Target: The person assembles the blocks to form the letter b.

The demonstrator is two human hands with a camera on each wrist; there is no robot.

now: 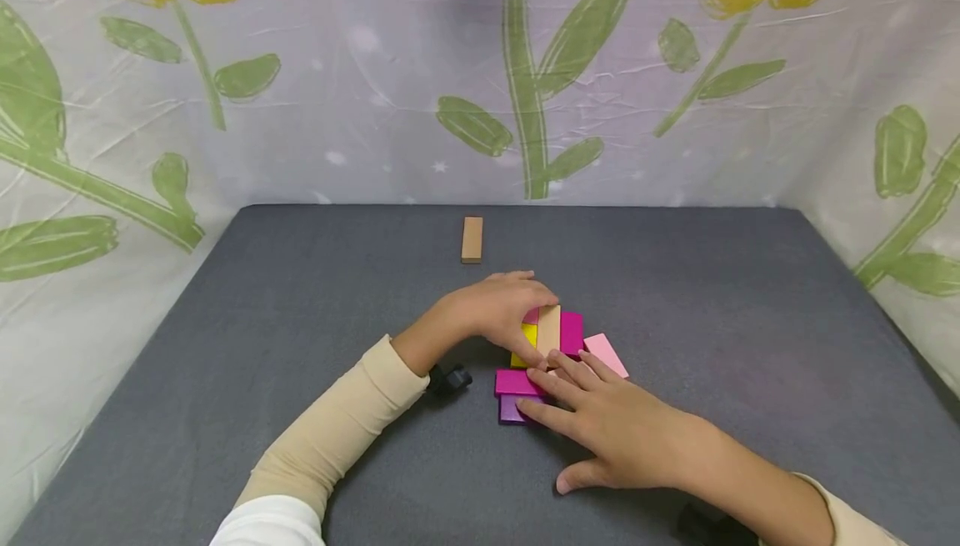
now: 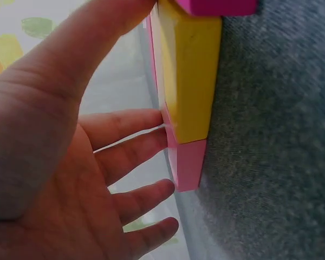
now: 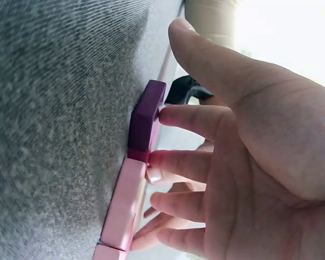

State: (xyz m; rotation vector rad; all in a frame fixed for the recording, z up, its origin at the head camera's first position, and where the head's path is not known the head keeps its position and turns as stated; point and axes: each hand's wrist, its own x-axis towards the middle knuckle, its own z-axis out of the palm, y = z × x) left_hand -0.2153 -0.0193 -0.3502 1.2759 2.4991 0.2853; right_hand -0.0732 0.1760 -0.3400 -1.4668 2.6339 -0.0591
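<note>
A flat cluster of coloured wooden blocks lies on the table. My left hand (image 1: 495, 313) spans a beige block (image 1: 550, 331) lengthwise, thumb at its near end and index finger at its far end. Beside that block are a yellow block (image 1: 524, 348) and a magenta block (image 1: 572, 334); a pink block (image 2: 188, 168) adjoins the yellow one in the left wrist view. My right hand (image 1: 630, 429) reaches over the near side with extended fingers, fingertips touching a purple block (image 1: 512, 411) and a second magenta block (image 1: 513, 382). It partly hides a light pink block (image 3: 124, 203).
Another light pink block (image 1: 606, 354) lies angled at the cluster's right. A single tan block (image 1: 472, 239) lies farther back, near the far edge of the grey table (image 1: 337, 279). A flower-printed curtain (image 1: 360, 112) hangs behind the table.
</note>
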